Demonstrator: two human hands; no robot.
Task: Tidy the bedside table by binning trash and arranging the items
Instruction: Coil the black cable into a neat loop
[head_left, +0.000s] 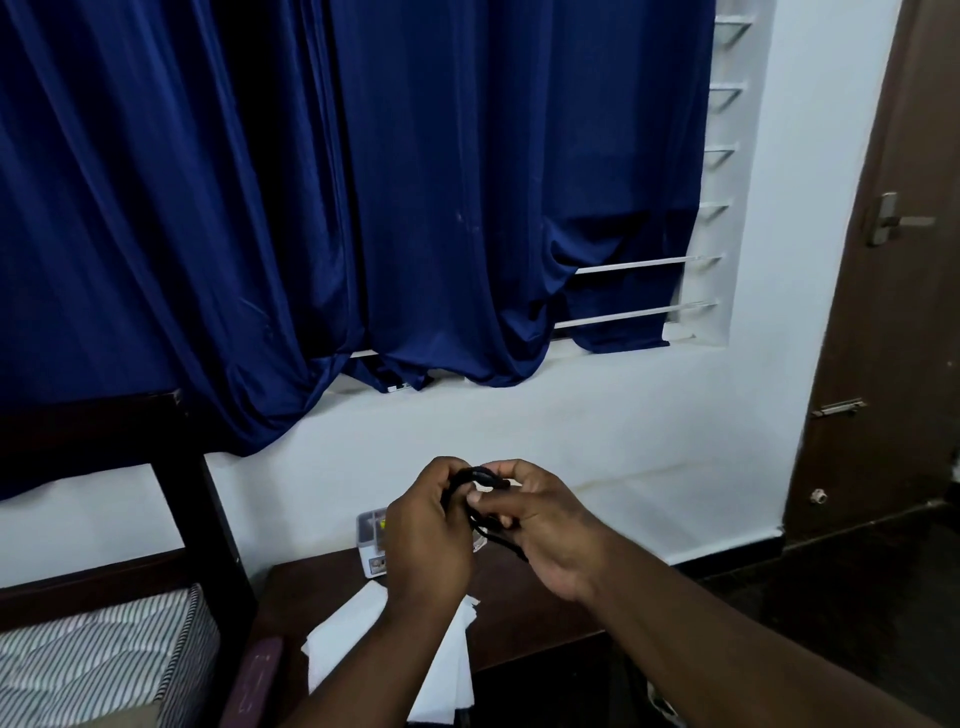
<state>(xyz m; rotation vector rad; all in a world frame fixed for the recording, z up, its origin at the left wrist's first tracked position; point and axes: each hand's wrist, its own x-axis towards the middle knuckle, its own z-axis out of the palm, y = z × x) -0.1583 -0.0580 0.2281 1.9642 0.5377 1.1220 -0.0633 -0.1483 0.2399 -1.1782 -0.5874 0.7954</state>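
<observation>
Both my hands are raised above the dark wooden bedside table (524, 608), holding a coiled black cable (475, 477) between them. My left hand (423, 540) closes around the loops of the cable. My right hand (540, 525) pinches the cable's end with thumb and fingers. White paper sheets (358, 629) lie on the table under my left forearm. A small white box (371, 545) stands at the table's back edge, partly hidden behind my left hand.
A dark bed frame (208, 519) with a striped mattress (104, 654) is at the left. A maroon flat object (257, 680) lies at the table's left edge. Blue curtains (311, 208) hang over the window. A brown door (893, 312) is at the right.
</observation>
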